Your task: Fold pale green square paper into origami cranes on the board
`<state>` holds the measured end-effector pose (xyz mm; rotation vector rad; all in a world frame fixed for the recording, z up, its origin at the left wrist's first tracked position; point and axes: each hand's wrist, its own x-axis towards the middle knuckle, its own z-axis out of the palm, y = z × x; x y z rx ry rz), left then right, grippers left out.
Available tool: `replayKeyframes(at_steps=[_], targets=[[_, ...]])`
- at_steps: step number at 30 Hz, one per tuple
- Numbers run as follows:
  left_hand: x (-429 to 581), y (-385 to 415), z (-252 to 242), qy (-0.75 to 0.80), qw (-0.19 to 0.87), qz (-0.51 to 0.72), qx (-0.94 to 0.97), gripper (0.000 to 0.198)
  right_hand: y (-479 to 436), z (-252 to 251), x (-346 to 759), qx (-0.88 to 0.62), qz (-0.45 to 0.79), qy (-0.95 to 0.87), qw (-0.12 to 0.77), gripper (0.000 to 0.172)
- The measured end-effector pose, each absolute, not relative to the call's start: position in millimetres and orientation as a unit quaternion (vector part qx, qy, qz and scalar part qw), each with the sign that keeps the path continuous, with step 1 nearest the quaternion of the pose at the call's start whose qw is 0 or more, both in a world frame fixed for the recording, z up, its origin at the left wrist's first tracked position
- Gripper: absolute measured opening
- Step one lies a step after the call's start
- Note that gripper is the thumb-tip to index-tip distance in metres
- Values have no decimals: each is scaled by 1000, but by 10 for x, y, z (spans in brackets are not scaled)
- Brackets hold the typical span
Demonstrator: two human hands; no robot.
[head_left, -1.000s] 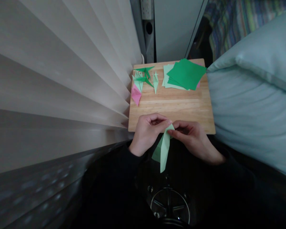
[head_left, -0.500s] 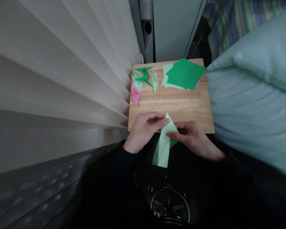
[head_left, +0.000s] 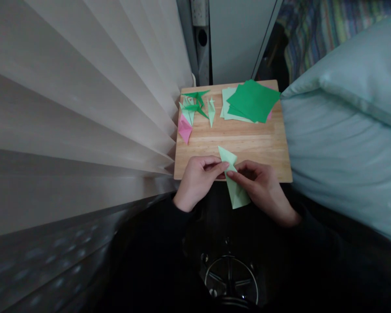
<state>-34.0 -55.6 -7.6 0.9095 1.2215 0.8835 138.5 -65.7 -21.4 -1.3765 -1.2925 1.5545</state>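
Observation:
A partly folded sheet of light green origami paper [head_left: 237,194] is held at the near edge of the wooden board [head_left: 247,145]. My left hand [head_left: 198,176] pinches its left side between thumb and fingers. Across from it, my right hand [head_left: 262,184] grips the paper's right side, thumb on top. One pointed end sticks up past the thumbs over the board, and the wider end hangs below toward my lap. The fingers beneath the paper are partly hidden.
Folded green origami pieces [head_left: 195,106] and a pink folded piece [head_left: 185,128] lie at the board's left. Loose green sheets [head_left: 254,102] are stacked at the back right. A pleated curtain [head_left: 133,100] borders the left, pale bedding [head_left: 339,139] the right.
The light green paper has been turned and refolded between my hands. Its upper tip now leans left and its lower end points right, looking shorter. Both hands keep hold.

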Motion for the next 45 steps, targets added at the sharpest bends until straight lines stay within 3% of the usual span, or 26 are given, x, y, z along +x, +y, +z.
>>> replayKeyframes(at_steps=[8,18,25,33,45], targets=[[-343,-555,-56,533,649,371,397,27,-633,-230,1421,-506,672,-435,321,40],[-349,-559,-33,546,630,374,407,24,-648,-244,1434,-506,662,-470,291,46],[-337,-559,-13,542,622,359,437,26,-631,-211,1391,-519,640,-433,364,31],[-333,-591,-112,526,648,351,426,28,-629,-225,1385,-528,641,-409,379,24],[-246,-613,-103,553,587,407,430,25,-618,-206,1392,-512,646,-440,357,36]])
